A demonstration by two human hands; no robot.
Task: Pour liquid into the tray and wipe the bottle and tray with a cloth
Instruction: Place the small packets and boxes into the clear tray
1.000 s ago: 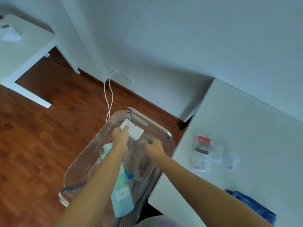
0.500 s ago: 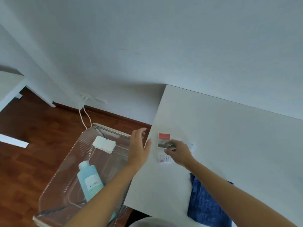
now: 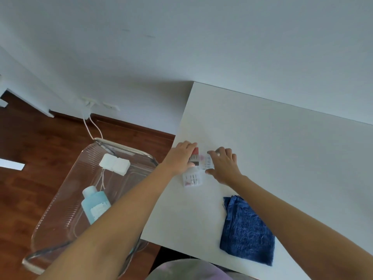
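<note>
Left hand (image 3: 182, 156) is palm-down on the white table (image 3: 282, 158) near its left edge, fingers curled over the red-topped end of a small clear packet (image 3: 195, 158); looks like a light grip on it, but the fingertips are hidden, so can't tell for sure. Right hand (image 3: 223, 164) sits just beside it, fingers bent, touching a second small clear packet (image 3: 209, 164); whether it's pinching or only pressing I can't tell. A third clear packet (image 3: 192, 179) lies flat just below both hands, untouched. Packet contents are too small and blurred to read, just dark lines and red bits. Blue cloth (image 3: 247, 231) lies crumpled on the table near the front edge, under the right forearm and well apart from both hands. Clear ribbed tray (image 3: 66, 199) stands off the table's left side over the wood floor (image 3: 30, 148), below the left forearm. Light-blue bottle (image 3: 94, 205) lies on its side in the tray, cap pointing to the far end; its lower end is covered by the left forearm. Two white pads (image 3: 115, 165) sit side by side, touching, at the tray's far end, apart from the bottle. The tray's near end is partly hidden by the arm, and what it rests on is hard to make out. White cables (image 3: 90, 126) run from wall sockets down behind the tray.
</note>
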